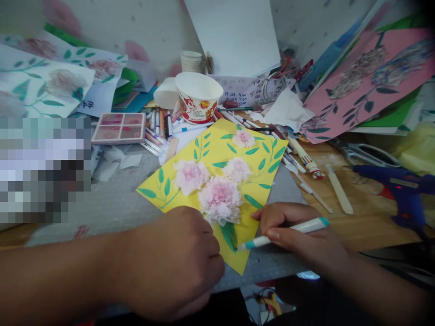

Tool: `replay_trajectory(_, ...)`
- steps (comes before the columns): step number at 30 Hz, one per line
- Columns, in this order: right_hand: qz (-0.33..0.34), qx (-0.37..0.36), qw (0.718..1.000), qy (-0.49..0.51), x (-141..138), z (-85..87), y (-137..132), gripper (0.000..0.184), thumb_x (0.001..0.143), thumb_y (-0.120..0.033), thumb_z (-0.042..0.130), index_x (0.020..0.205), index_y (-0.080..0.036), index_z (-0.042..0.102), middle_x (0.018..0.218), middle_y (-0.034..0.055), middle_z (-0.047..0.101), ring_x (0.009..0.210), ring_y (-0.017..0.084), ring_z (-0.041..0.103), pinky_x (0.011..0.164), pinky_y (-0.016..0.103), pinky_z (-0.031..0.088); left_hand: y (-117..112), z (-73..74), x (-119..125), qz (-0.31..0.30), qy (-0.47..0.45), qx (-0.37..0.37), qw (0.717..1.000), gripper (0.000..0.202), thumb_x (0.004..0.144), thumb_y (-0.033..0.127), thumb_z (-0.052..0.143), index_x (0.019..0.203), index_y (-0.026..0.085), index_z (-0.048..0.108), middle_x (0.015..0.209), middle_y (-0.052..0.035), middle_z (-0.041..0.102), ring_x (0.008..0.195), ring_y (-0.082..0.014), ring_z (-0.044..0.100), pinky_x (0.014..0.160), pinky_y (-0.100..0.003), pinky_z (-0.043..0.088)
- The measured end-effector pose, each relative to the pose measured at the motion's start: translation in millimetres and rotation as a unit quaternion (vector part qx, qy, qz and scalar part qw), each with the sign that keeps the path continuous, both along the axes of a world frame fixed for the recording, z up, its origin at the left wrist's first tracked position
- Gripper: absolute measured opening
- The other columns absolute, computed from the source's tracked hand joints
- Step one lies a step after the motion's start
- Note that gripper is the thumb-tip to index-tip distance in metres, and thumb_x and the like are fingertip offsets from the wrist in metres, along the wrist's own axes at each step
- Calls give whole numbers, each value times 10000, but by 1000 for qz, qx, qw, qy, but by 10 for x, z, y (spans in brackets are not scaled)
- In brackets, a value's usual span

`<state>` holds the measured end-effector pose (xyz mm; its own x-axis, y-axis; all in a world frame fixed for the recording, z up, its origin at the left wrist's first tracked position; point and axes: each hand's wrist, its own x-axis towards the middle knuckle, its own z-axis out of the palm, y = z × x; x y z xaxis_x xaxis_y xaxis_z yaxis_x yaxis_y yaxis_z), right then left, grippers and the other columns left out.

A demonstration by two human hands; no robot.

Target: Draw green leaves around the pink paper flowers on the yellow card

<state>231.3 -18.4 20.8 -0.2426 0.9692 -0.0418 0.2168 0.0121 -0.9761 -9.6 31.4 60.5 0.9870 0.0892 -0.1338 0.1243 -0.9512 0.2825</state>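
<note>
A sheet of yellow paper lies slantwise before me, bearing pink-and-white crumpled tissue flowers and green drawn leaves. Between the fingers of my right hand is a white marker with teal ends. Its tip meets the bottom of a large dark green leaf under the biggest flower. My left hand is curled closed over the paper's lower left edge; its fingertips, and anything in them, are hidden.
Behind the paper stand a paper bowl, a palette box and many scattered markers. At right lie a blue glue gun, scissors and a pale flat stick. Flower pictures lean on both sides, one pink.
</note>
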Motion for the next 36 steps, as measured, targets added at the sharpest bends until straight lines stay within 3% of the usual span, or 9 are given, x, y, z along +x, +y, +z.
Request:
replay_trajectory(9,-21,14,999,-26,10,31,-5,177,796,-220,608,620,-235,615,614,-11,609,646,180,591,888,409,535,-22,-4,-32,3,-11,-9,1000,54,829,185,674,787,206,647,746,2,689,602,-178,584,551,-359,455)
replay_trajectory(15,-20,26,999,-23,11,36,-20,175,796,-210,601,624,-228,627,610,-10,616,649,182,599,866,415,534,1,11,-2,5,34,-6,999,51,860,202,641,811,212,647,788,10,692,636,-179,592,577,-366,470)
replay_trajectory(24,6,37,999,-26,6,47,-24,199,799,-209,600,602,-231,585,582,-21,586,596,169,570,843,392,541,-15,5,-19,6,-23,-9,1000,87,805,147,678,760,206,633,722,7,684,585,-173,577,539,-354,441)
replay_trajectory(27,-21,36,998,-38,4,44,-26,184,806,-204,591,624,-233,592,612,-14,602,631,175,585,827,383,539,3,10,-2,4,-13,-5,1000,73,816,162,676,768,205,640,735,6,688,594,-176,579,536,-361,438)
replay_trajectory(36,8,26,999,-33,-8,54,-17,195,812,-214,583,619,-233,587,601,-21,593,615,168,572,778,365,525,-33,-10,-22,-1,21,-6,1000,63,848,200,654,793,219,632,769,23,679,622,-174,573,559,-368,457)
